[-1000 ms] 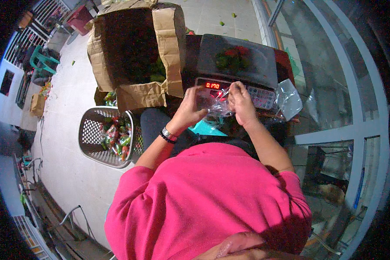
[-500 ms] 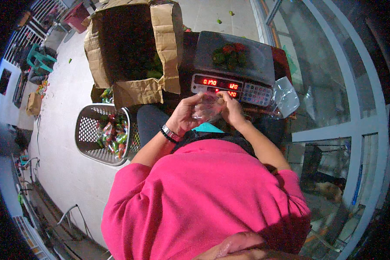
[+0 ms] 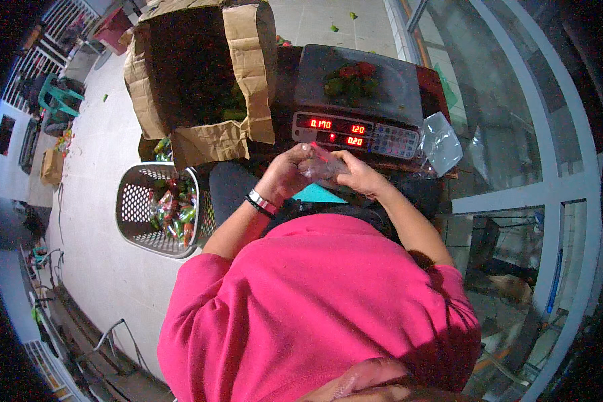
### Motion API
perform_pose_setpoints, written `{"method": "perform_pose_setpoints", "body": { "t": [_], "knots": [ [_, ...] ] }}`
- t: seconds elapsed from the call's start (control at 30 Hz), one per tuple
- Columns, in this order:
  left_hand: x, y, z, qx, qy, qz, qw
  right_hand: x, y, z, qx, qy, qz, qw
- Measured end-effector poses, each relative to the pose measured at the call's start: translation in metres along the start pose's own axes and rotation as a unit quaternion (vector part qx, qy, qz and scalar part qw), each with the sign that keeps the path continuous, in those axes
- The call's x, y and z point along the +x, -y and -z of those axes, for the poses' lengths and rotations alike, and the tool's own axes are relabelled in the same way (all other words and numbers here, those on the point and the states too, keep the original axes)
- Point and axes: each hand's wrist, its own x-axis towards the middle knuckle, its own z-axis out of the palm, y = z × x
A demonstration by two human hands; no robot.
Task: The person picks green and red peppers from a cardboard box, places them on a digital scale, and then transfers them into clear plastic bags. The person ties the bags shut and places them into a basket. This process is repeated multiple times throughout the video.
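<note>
Glinting plastic bag [image 3: 324, 167] — clear, crumpled

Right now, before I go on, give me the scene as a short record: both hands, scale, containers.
Left fingers: holding a clear plastic bag
Right fingers: on the same bag, at its other side
Scale: beyond the hands, display lit red
On scale: green and red vegetables
Paper bag: brown, open, left of scale; green produce inside, partly in shadow
Basket: on floor, left; bagged produce inside
Right of scale: clear plastic packaging
</note>
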Motion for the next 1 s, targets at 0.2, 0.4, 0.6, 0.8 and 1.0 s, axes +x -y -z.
{"method": "perform_pose_setpoints", "body": {
  "t": [0.2,0.4,0.6,0.8,1.0],
  "knots": [
    [-0.011,0.010,-0.010,0.316,-0.029,0.039,0.947,0.023,-0.023,0.014,0.205,-0.087,0.040,0.974],
    [0.011,0.005,0.021,0.176,-0.125,-0.051,0.975,0.001,0.016,-0.014,0.493,0.042,-0.018,0.869],
    [0.008,0.007,-0.007,0.062,-0.084,-0.024,0.994,0.025,-0.020,0.008,-0.125,-0.159,-0.010,0.979],
    [0.007,0.017,0.004,0.437,-0.142,-0.022,0.888,0.033,0.004,0.022,0.201,-0.147,0.020,0.968],
    [0.025,0.011,0.047,0.169,-0.153,-0.076,0.971,0.010,0.001,0.021,0.187,0.097,-0.003,0.978]
  ]
}}
